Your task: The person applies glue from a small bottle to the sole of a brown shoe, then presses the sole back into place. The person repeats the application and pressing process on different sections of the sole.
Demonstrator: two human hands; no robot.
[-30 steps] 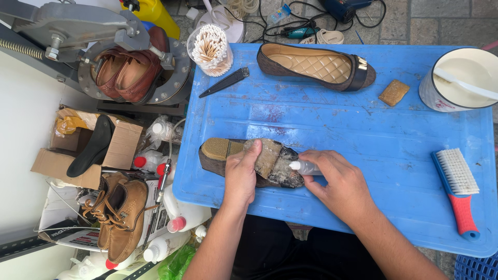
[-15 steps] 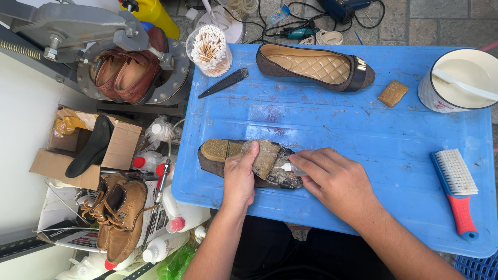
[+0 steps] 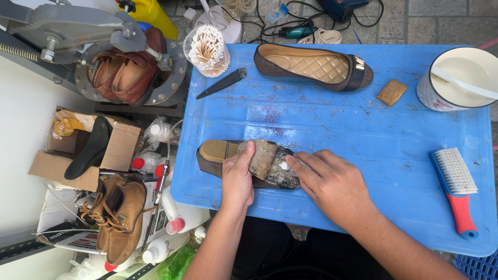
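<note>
A brown flat shoe (image 3: 220,155) lies sole-up on the blue plastic tray-table (image 3: 337,129), its sole partly peeled and smeared with glue. My left hand (image 3: 237,179) presses down on the shoe, thumb holding the loose sole flap. My right hand (image 3: 332,184) rests at the shoe's right end, fingers pinching a small white-tipped applicator (image 3: 283,165) against the sole. The shoe's toe is hidden under my right hand.
A matching flat shoe (image 3: 311,66) lies upright at the far side. A cup of cotton swabs (image 3: 207,51), a black tool (image 3: 220,83), a tan sponge (image 3: 391,92), a white tub with spatula (image 3: 459,78) and a red-handled brush (image 3: 456,192) sit around. Shoes, boxes and bottles crowd the left.
My right hand has slid slightly left along the sole with the applicator. The left hand keeps holding the shoe.
</note>
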